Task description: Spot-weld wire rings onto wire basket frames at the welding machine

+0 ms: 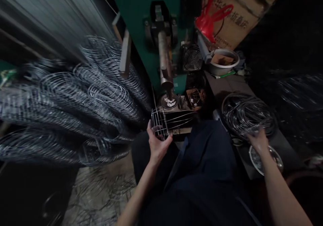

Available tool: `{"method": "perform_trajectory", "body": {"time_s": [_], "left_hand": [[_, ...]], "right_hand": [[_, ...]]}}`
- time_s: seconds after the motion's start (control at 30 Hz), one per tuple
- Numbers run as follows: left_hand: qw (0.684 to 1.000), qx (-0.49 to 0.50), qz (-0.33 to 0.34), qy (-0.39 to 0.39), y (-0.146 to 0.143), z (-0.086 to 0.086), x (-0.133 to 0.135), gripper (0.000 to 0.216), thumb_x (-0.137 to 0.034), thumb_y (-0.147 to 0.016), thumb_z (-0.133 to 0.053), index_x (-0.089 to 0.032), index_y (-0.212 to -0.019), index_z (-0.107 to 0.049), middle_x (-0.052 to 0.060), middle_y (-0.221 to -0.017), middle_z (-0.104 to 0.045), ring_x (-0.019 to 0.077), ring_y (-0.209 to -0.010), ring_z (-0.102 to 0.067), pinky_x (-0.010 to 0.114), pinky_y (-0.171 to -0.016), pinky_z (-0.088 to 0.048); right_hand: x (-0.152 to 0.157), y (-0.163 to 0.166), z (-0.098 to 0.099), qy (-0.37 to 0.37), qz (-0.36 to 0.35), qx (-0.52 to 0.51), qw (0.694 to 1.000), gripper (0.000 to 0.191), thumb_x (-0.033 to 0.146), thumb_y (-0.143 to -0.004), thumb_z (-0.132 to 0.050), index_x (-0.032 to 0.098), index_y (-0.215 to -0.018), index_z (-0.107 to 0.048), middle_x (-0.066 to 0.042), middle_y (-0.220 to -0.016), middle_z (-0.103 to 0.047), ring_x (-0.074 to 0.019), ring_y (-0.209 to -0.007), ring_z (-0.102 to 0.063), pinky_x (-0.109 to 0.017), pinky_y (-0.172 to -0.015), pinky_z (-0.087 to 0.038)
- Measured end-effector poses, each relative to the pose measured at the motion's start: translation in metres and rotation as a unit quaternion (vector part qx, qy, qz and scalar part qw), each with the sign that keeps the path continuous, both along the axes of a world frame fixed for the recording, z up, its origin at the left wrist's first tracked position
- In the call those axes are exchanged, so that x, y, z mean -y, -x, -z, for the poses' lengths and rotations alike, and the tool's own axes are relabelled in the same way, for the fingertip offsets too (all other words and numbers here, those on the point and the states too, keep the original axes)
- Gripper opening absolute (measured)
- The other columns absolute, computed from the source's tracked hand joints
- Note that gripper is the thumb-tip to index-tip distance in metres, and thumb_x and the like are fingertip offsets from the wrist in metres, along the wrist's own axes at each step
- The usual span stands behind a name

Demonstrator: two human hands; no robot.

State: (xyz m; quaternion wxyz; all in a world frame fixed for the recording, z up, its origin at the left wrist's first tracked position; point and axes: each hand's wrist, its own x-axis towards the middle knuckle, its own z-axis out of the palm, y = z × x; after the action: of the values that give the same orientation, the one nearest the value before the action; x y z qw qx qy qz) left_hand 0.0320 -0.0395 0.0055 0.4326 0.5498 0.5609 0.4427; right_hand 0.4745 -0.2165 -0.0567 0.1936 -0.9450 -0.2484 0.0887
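My left hand is closed round the end of a small wire rack made of thin shiny rods, in front of my knees. Long thin rods of the rack stretch to the right. My right hand is at the near edge of a pile of dark metal wire rings on the bench to my right. Its fingers are blurred against the rings, so whether they grip any is unclear. Below that wrist lies a round, shiny metal-rimmed dish, partly covered by my forearm.
Stacked wire coils fill the left side. Ahead stands a green machine with a metal arm over a round base. A small fan, a white basin, a red plastic item and a cardboard box are beyond the bench.
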Motion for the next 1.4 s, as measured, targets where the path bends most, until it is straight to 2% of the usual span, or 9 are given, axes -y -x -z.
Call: {"method": "perform_trajectory", "body": {"time_s": [0.07, 0.13, 0.27, 0.37, 0.47, 0.7, 0.87, 1.0, 1.4], "left_hand": [[1.000, -0.006, 0.002, -0.001, 0.000, -0.002, 0.001, 0.105, -0.035, -0.068, -0.081, -0.029, -0.153, -0.020, 0.004, -0.113, -0.058, 0.0043, -0.055, -0.049, 0.018, -0.048, -0.045], [1.000, -0.017, 0.003, -0.004, 0.000, -0.003, 0.003, 0.106, -0.035, -0.068, -0.081, -0.029, -0.153, -0.019, 0.004, -0.113, -0.058, 0.0041, -0.054, -0.049, 0.019, -0.049, -0.046], [0.998, -0.053, -0.003, -0.019, 0.003, -0.005, 0.004, 0.106, -0.036, -0.068, -0.081, -0.027, -0.153, -0.019, 0.005, -0.113, -0.059, 0.0055, -0.056, -0.052, 0.021, -0.053, -0.049], [0.998, -0.063, -0.006, -0.027, 0.007, -0.005, 0.002, 0.106, -0.036, -0.069, -0.080, -0.027, -0.154, -0.018, 0.005, -0.112, -0.060, 0.0077, -0.060, -0.055, 0.023, -0.057, -0.051], [0.997, -0.067, -0.012, -0.029, 0.011, -0.004, -0.002, 0.105, -0.035, -0.069, -0.080, -0.027, -0.154, -0.018, 0.005, -0.112, -0.060, 0.0084, -0.060, -0.056, 0.022, -0.054, -0.050], [0.999, -0.043, 0.003, -0.017, 0.013, 0.001, -0.014, 0.103, -0.033, -0.069, -0.079, -0.027, -0.153, -0.019, 0.006, -0.112, -0.059, 0.0099, -0.063, -0.059, 0.023, -0.056, -0.051], [0.999, -0.036, -0.012, -0.030, 0.015, 0.000, -0.019, 0.103, -0.032, -0.070, -0.080, -0.029, -0.153, -0.020, 0.006, -0.112, -0.059, 0.0095, -0.064, -0.059, 0.023, -0.057, -0.051], [0.999, -0.017, -0.025, -0.024, 0.016, -0.003, -0.020, 0.102, -0.034, -0.070, -0.080, -0.032, -0.153, -0.020, 0.005, -0.113, -0.059, 0.0068, -0.057, -0.055, 0.021, -0.052, -0.049], [0.999, 0.015, -0.042, -0.028, 0.011, 0.000, -0.042, 0.100, -0.028, -0.071, -0.078, -0.033, -0.152, -0.020, 0.004, -0.116, -0.057, 0.0042, -0.056, -0.054, 0.020, -0.054, -0.051]], "right_hand": [[-0.057, 0.037, -0.031, -0.127, -0.162, -0.098, 0.974, 0.033, 0.045, -0.081, -0.068, 0.018, -0.099, -0.063, -0.012, -0.088, -0.069, -0.0332, -0.082, -0.068, -0.043, -0.077, -0.056], [-0.108, 0.082, -0.066, -0.213, -0.317, -0.171, 0.908, 0.034, 0.051, -0.085, -0.066, 0.018, -0.098, -0.066, -0.009, -0.090, -0.070, -0.0289, -0.083, -0.067, -0.039, -0.077, -0.055], [-0.173, 0.165, -0.120, -0.239, -0.566, -0.140, 0.776, 0.022, 0.036, -0.099, -0.055, 0.022, -0.107, -0.070, -0.006, -0.107, -0.070, -0.0251, -0.101, -0.064, -0.037, -0.091, -0.049], [-0.195, 0.197, -0.131, -0.230, -0.656, -0.066, 0.716, 0.019, 0.025, -0.101, -0.051, 0.022, -0.103, -0.070, -0.006, -0.104, -0.070, -0.0266, -0.113, -0.059, -0.042, -0.100, -0.041], [-0.208, 0.207, -0.125, -0.213, -0.681, -0.038, 0.700, 0.019, 0.019, -0.101, -0.050, 0.023, -0.104, -0.068, -0.005, -0.101, -0.070, -0.0268, -0.118, -0.055, -0.046, -0.105, -0.036], [-0.224, 0.209, -0.106, -0.215, -0.673, -0.049, 0.706, 0.019, 0.021, -0.103, -0.048, 0.022, -0.107, -0.067, -0.007, -0.106, -0.068, -0.0249, -0.113, -0.057, -0.041, -0.097, -0.042], [-0.220, 0.214, -0.092, -0.206, -0.666, 0.050, 0.715, 0.028, 0.013, -0.101, -0.049, 0.025, -0.122, -0.063, -0.007, -0.110, -0.069, -0.0284, -0.122, -0.052, -0.057, -0.111, -0.021], [-0.219, 0.219, -0.095, -0.251, -0.654, 0.080, 0.709, 0.032, 0.012, -0.102, -0.050, 0.028, -0.128, -0.060, -0.006, -0.113, -0.070, -0.0267, -0.120, -0.054, -0.056, -0.112, -0.017], [-0.250, 0.231, -0.106, -0.306, -0.640, 0.072, 0.701, 0.023, 0.011, -0.101, -0.053, 0.025, -0.113, -0.066, -0.004, -0.099, -0.072, -0.0255, -0.114, -0.057, -0.050, -0.107, -0.022]]}}
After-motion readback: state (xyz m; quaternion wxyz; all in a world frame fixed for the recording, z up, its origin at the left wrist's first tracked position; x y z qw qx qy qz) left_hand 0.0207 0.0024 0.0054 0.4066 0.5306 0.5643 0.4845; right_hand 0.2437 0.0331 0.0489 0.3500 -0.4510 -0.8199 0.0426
